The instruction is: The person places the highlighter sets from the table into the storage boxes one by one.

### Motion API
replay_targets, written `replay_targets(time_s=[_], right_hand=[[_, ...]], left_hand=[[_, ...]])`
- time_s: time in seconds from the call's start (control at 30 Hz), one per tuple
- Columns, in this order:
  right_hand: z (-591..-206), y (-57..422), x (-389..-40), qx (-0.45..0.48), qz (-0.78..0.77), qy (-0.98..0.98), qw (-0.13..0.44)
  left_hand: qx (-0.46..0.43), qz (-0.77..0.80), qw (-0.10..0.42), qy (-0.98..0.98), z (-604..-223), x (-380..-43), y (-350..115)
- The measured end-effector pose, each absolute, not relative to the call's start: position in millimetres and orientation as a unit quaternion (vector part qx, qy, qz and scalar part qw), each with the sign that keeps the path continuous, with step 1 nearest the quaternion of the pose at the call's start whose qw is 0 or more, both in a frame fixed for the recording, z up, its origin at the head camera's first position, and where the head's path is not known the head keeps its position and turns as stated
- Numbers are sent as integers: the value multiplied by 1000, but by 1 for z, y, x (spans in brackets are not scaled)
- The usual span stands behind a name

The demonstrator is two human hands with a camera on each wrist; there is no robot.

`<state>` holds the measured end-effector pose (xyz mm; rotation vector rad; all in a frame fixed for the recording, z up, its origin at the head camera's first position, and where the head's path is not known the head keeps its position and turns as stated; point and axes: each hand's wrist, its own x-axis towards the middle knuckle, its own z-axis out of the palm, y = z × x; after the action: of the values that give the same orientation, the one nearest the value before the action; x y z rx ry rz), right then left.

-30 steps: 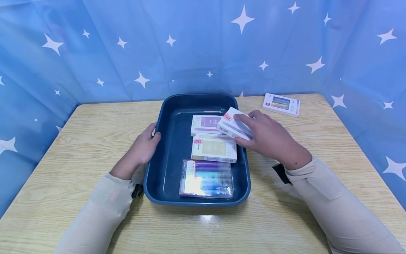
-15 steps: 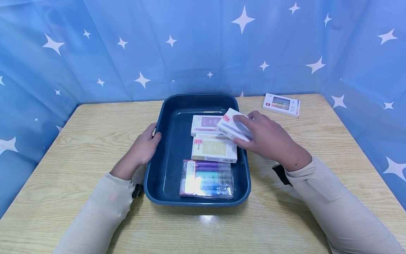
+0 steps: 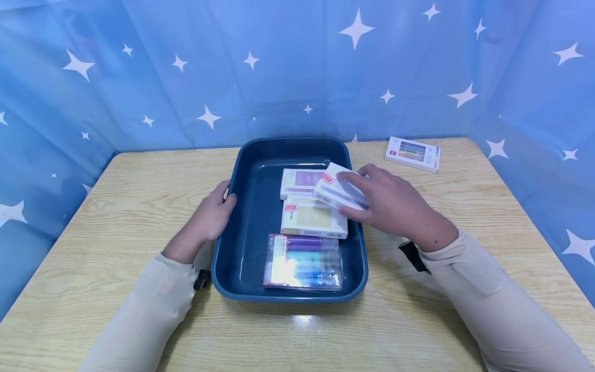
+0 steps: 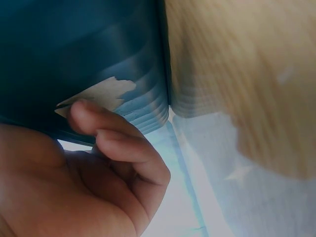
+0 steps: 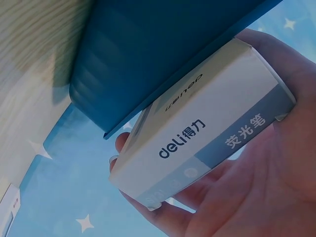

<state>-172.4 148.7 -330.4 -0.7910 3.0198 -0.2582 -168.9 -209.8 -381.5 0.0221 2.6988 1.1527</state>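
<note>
My right hand point(image 3: 390, 201) grips a white box of highlighters point(image 3: 341, 188), also close up in the right wrist view as a deli box point(image 5: 197, 133). It is tilted over the right rim of a dark blue tray point(image 3: 288, 298), above two other boxes. Those are a purple-and-white box point(image 3: 297, 181) and a yellow-and-white box point(image 3: 311, 219), lying in the tray. Nearer the front lies a clear pack of purple, teal and blue pens point(image 3: 302, 261). My left hand point(image 3: 209, 214) holds the tray's left rim; its curled fingers point(image 4: 123, 148) lie by the outer wall.
At the back right of the wooden table point(image 3: 139, 201) lies a white box with a window point(image 3: 412, 154), colored sticks showing inside. A blue curtain with white stars point(image 3: 279, 67) hangs behind and at both sides. A torn label point(image 4: 106, 91) sticks to the tray's outer wall.
My right hand has shifted the highlighter box slightly left and toward the front, over the tray. The left hand and the tray have stayed in place.
</note>
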Motion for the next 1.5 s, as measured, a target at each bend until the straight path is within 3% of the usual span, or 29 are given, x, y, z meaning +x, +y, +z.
replay_targets(time_s=[1.5], right_hand=[[-328,137,-151,-305,-73,949,19]], left_hand=[[6,393,106,913,-383,-170,-211]])
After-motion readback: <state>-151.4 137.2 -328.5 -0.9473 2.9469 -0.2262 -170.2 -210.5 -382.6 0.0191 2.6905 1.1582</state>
